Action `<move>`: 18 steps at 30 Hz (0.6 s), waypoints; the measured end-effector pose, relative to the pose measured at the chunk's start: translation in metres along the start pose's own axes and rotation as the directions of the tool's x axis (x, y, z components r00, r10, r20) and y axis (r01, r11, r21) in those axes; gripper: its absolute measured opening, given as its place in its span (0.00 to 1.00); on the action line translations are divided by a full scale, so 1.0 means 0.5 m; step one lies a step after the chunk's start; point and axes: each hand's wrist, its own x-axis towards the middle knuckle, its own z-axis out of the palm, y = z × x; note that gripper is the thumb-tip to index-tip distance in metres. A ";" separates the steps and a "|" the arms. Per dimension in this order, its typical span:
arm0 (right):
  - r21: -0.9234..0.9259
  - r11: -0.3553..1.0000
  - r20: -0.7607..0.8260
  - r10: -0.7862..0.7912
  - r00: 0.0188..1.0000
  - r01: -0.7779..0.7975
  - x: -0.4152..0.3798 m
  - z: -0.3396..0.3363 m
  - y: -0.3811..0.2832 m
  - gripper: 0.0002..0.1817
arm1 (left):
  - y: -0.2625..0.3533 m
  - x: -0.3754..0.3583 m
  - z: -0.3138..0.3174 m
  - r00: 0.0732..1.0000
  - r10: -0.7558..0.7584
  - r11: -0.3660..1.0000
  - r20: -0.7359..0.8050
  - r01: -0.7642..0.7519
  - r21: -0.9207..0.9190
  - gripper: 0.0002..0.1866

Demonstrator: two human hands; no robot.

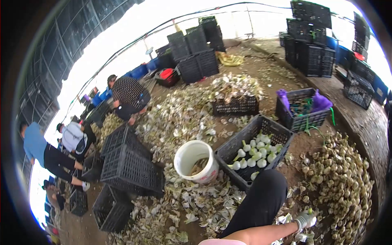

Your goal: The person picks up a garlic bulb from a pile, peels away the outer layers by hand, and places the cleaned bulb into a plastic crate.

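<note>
Pale, seemingly trimmed bulbs [260,154] only partly fill the crate [230,176], while a large heap of bulbs [343,190], apparently left to trim, lies near the right hand [305,220], its grip, open or closed, impossible to tell.

From my remote view, I am seeing a tunnel-like shelter, its dark ribbed covering [53,53] curving along the left. White daylight is glaring beneath its edge. Bare brown earth floor [261,73] is spreading below, and a concrete strip [326,87] is running along the right, holding stacked black crates [312,59].
</note>
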 end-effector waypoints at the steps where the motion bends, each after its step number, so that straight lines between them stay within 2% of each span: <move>1: -0.035 0.999 -0.012 0.002 1.000 -0.003 0.005 0.018 -0.007 0.14 | -0.020 -0.002 0.002 0.992 0.124 0.979 0.028 -0.127 0.162 0.12; 2: -0.066 0.998 -0.015 0.008 1.000 -0.009 0.007 0.033 -0.013 0.14 | -0.072 0.052 -0.040 0.988 0.117 0.993 0.101 -0.118 0.012 0.08; 4: -0.104 0.995 -0.027 -0.002 1.000 -0.001 0.016 0.059 -0.019 0.16 | -0.064 0.038 0.020 0.985 0.172 0.954 -0.029 -0.159 0.253 0.09; 5: -0.111 0.994 -0.028 -0.008 1.000 0.005 0.019 0.069 -0.019 0.16 | -0.046 0.024 0.037 0.995 0.096 0.922 -0.029 -0.078 0.379 0.09; 7: -0.104 0.994 -0.040 -0.031 0.999 0.027 0.020 0.070 -0.025 0.18 | 0.066 -0.074 0.121 0.959 0.280 0.681 -0.037 -0.171 0.712 0.08; 8: -0.092 0.995 -0.039 -0.049 0.998 0.045 0.016 0.070 -0.028 0.19 | 0.073 -0.099 0.155 0.942 0.336 0.515 0.005 -0.188 0.837 0.07; 10: -0.043 0.994 0.013 -0.103 0.995 0.104 0.015 0.091 -0.045 0.22 | 0.074 -0.044 0.101 0.888 0.383 0.294 0.256 -0.380 0.877 0.07; 11: -0.251 0.942 0.171 -0.183 0.968 0.222 0.013 0.075 -0.065 0.23 | 0.119 -0.095 0.136 0.889 0.377 0.315 0.259 -0.386 0.867 0.07; 12: 0.181 0.983 0.029 -0.008 1.000 0.003 -0.041 0.154 -0.132 0.23 | 0.167 -0.147 0.176 0.891 0.372 0.336 0.261 -0.392 0.856 0.08; 13: 0.261 0.964 0.096 -0.077 0.992 0.049 -0.059 0.177 -0.151 0.22 | 0.124 -0.090 0.100 0.859 0.355 -0.020 0.368 -0.387 0.922 0.15; 14: 0.152 0.980 0.137 -0.149 0.979 0.128 -0.054 0.166 -0.155 0.21 | 0.141 -0.112 0.132 0.823 0.427 0.090 0.376 -0.452 0.888 0.20; 15: 0.297 0.955 0.071 -0.043 0.996 0.020 -0.037 0.152 -0.138 0.21 | 0.130 -0.107 0.121 0.776 0.370 0.175 0.511 -0.598 0.782 0.21; 16: 0.318 0.948 0.079 -0.043 0.996 0.016 -0.038 0.140 -0.137 0.21 | 0.123 -0.121 0.126 0.760 0.299 0.078 0.577 -0.623 0.779 0.24; 17: 0.358 0.934 -0.028 -0.010 1.000 0.020 -0.072 0.167 -0.174 0.22 | 0.115 -0.137 0.133 0.736 0.225 -0.017 0.639 -0.653 0.757 0.28; 18: 0.177 0.984 -0.002 -0.017 1.000 0.017 -0.093 0.180 -0.191 0.24 | 0.105 -0.155 0.140 0.705 0.148 -0.103 0.694 -0.687 0.720 0.32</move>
